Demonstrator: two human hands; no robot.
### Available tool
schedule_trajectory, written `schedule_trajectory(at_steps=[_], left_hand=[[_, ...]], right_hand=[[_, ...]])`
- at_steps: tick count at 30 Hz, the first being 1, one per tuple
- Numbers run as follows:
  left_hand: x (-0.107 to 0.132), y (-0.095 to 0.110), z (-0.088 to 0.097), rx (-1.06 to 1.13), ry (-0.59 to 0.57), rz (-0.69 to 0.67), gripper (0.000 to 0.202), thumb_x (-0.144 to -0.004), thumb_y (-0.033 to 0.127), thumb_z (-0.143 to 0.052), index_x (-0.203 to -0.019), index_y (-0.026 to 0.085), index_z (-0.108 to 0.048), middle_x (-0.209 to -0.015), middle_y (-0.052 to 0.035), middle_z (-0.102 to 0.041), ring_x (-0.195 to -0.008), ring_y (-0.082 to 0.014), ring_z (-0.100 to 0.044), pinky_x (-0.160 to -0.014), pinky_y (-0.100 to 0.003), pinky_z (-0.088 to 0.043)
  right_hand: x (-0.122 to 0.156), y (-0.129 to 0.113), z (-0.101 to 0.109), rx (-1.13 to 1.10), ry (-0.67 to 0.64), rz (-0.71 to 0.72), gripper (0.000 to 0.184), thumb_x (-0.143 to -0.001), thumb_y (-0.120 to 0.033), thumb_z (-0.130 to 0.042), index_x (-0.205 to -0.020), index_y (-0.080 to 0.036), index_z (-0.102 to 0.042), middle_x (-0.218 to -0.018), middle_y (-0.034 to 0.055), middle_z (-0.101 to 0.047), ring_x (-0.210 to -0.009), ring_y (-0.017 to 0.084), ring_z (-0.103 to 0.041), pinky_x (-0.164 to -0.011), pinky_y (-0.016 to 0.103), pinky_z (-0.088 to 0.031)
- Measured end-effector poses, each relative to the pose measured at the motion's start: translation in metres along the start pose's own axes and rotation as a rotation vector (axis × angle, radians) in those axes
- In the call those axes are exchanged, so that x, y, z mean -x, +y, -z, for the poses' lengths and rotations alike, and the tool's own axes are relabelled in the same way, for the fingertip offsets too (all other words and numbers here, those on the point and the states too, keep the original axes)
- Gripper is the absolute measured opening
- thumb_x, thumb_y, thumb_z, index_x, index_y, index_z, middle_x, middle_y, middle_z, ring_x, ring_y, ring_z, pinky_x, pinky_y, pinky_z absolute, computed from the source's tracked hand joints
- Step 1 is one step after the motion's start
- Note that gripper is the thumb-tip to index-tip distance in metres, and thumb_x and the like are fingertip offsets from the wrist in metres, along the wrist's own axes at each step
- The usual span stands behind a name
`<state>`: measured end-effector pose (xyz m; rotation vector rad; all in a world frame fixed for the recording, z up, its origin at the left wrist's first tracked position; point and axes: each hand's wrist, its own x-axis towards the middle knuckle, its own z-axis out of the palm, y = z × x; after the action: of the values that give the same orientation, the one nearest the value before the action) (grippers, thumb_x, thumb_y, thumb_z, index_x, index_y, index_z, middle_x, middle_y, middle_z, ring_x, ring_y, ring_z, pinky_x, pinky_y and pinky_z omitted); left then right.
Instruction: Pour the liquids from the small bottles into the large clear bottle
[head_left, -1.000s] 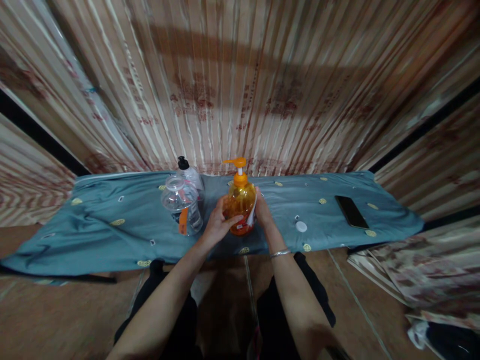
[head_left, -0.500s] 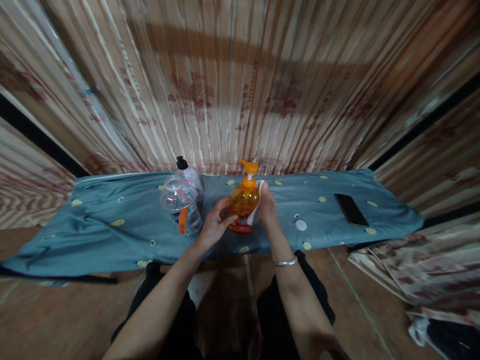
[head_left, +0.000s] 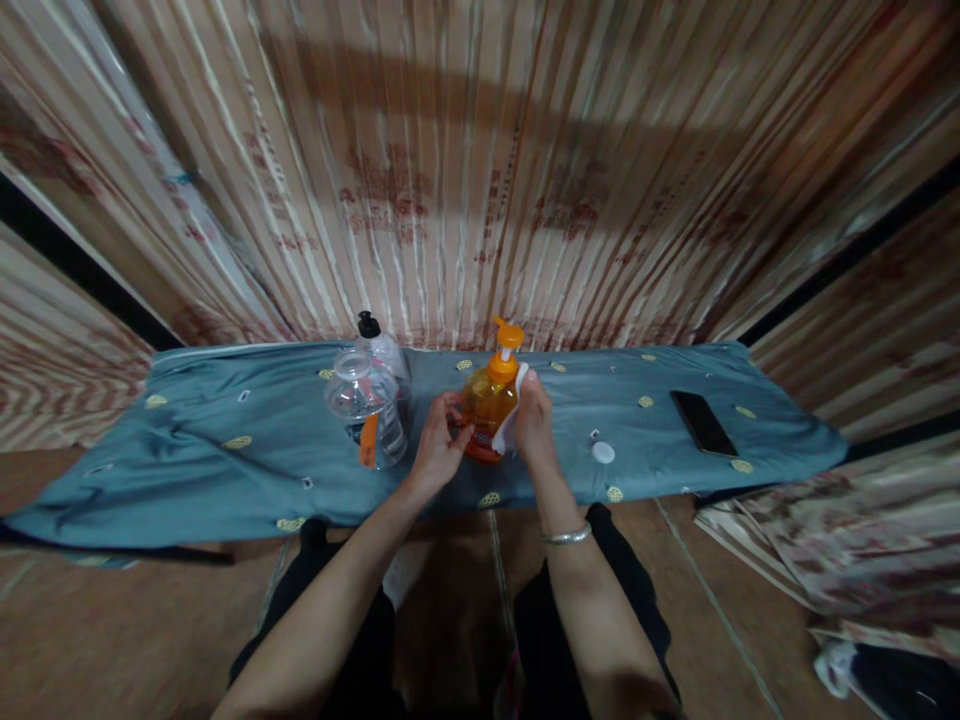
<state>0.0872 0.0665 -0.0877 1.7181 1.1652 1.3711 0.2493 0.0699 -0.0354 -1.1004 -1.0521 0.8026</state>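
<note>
An orange pump bottle (head_left: 491,398) stands on the blue-grey cloth (head_left: 225,450) that covers a low bench, its pump head turned to the right. My left hand (head_left: 439,450) grips the bottle's lower left side. My right hand (head_left: 534,425) presses a white cloth (head_left: 513,420) against the bottle's right side, fingers closed round the cloth. A silver bangle sits on my right wrist.
A clear plastic jar (head_left: 366,405) with an orange label and a clear bottle with a black cap (head_left: 379,345) stand just left of my hands. A small white cap (head_left: 602,453) lies to the right. A dark phone (head_left: 703,421) lies further right. Striped curtains hang behind.
The pump head has turned from pointing left to pointing right, and the bottle leans a little. My right hand has moved the white cloth up and down along the bottle's right side.
</note>
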Motion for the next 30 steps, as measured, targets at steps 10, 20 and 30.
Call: schedule_trajectory(at_steps=[10,20,30], left_hand=[[0.003,0.007,-0.003,0.000,-0.028,-0.053,0.079,-0.071,0.031,-0.091,-0.141,0.024,-0.056,-0.143,-0.0151,-0.061,-0.135,-0.0359,-0.060,-0.116,-0.055,-0.050],[-0.001,0.009,-0.008,-0.039,-0.049,-0.007,0.092,-0.059,0.032,-0.099,-0.140,0.020,-0.058,-0.137,-0.0156,-0.065,-0.130,-0.0414,-0.061,-0.116,-0.061,-0.046],[-0.005,0.006,-0.004,0.020,-0.090,-0.070,0.102,-0.056,0.048,-0.104,-0.143,0.021,-0.058,-0.142,-0.0161,-0.063,-0.140,-0.0410,-0.058,-0.122,-0.060,-0.041]], right_hand=[[0.027,-0.012,-0.010,0.029,0.060,0.045,0.058,-0.099,-0.073,-0.049,-0.127,-0.029,-0.074,-0.132,0.0093,-0.076,-0.126,0.030,-0.067,-0.113,0.047,-0.049],[-0.004,-0.021,-0.017,-0.045,-0.151,0.012,0.063,-0.089,-0.082,-0.058,-0.113,-0.028,-0.079,-0.108,0.0042,-0.082,-0.107,0.031,-0.072,-0.103,0.045,-0.056],[-0.041,-0.018,-0.024,-0.182,-0.460,-0.278,0.064,-0.075,-0.087,-0.070,-0.078,-0.024,-0.077,-0.079,0.0040,-0.082,-0.092,0.030,-0.077,-0.083,0.040,-0.061]])
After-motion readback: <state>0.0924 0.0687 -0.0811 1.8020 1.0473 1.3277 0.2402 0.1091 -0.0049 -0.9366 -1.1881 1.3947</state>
